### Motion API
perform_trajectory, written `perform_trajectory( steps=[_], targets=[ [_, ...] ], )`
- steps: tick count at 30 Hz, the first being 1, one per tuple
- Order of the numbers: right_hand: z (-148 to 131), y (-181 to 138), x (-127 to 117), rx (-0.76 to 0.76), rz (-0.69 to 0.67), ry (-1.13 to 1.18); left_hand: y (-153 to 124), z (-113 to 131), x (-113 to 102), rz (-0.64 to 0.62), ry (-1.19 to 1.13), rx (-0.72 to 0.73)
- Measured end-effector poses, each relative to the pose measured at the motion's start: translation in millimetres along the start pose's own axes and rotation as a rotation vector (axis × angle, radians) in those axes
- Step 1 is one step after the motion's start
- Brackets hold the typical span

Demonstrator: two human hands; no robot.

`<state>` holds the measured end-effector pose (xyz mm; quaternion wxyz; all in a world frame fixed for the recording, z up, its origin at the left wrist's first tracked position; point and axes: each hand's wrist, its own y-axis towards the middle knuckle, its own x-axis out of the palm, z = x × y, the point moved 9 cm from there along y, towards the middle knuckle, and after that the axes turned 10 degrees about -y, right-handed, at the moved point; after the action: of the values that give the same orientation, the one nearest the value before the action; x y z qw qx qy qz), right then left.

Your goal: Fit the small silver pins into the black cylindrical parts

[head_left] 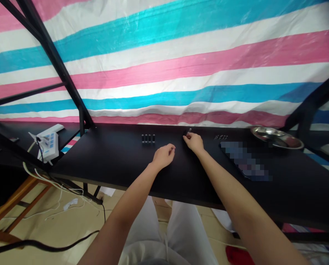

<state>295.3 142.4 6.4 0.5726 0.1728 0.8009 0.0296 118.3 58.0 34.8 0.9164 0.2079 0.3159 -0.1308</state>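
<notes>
My right hand [194, 142] is closed in a pinch on a small dark cylindrical part [188, 131] at the far middle of the black table [112, 162]. My left hand [163, 156] rests on the table just to its left, fingers curled loosely, with nothing visible in it. A short row of small dark cylinders [148, 138] stands upright to the left of both hands. Several tiny dark parts [221, 137] lie in a cluster to the right of my right hand.
A shiny metal bowl [276, 138] sits at the far right. A blurred dark flat item [246, 162] lies right of my right arm. A white power strip [49, 141] with cables sits at the left on a side shelf. A striped tarp hangs behind.
</notes>
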Motion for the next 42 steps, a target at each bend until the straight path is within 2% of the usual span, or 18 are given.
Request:
perform_trajectory(
  steps=[10,16,28,42],
  targets=[
    [4,6,9,-0.026,-0.133,-0.067,0,0,1,-0.004,0.000,0.003],
    [14,11,10,0.029,-0.187,-0.051,0,-1,0,-0.006,0.000,-0.004],
    [20,17,10,0.036,-0.100,0.021,0,-3,1,-0.023,0.005,-0.037],
    [20,-2,-3,0.122,-0.011,-0.007,0,-4,0,-0.002,-0.003,-0.024]
  ],
)
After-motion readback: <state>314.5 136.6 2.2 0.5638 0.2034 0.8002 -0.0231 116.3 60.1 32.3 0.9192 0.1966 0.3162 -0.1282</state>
